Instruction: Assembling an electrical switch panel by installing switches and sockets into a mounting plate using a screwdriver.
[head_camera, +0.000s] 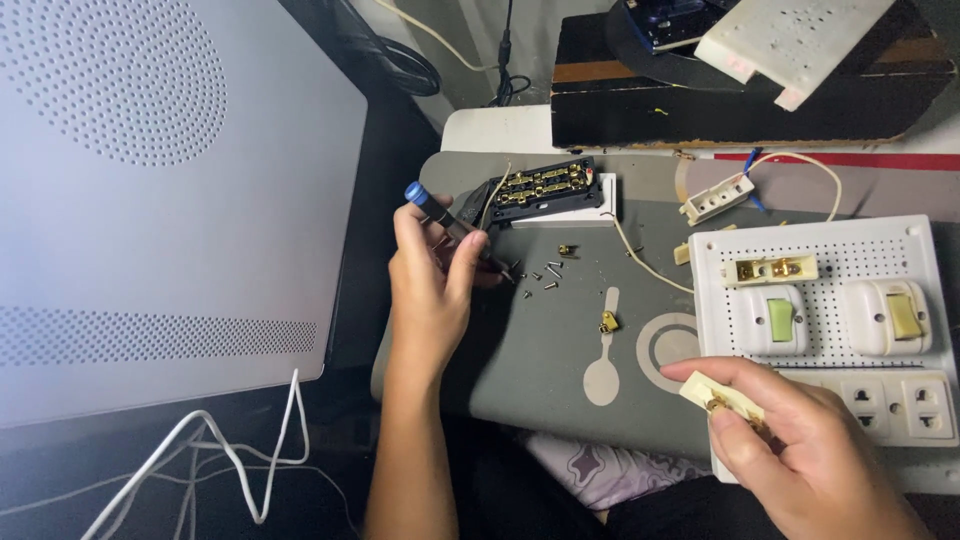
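My left hand (432, 275) grips a small screwdriver (455, 228) with a blue cap and dark handle, its tip pointing down at several loose screws (540, 275) on the grey work mat (540, 350). Just behind the tip lies an opened black socket block (545, 190) with brass contacts, resting on a white plate. My right hand (800, 450) pinches a small cream plastic part (720, 397) with a brass piece in it, at the lower edge of a white perforated board (830, 265).
The board carries two cream switches (885, 315), a small terminal and two outlets (905, 405). Small brass pieces (608, 322) lie on the mat. A large white perforated panel (150, 200) fills the left. A dark wooden box (740, 95) stands behind. White cables (240, 460) hang lower left.
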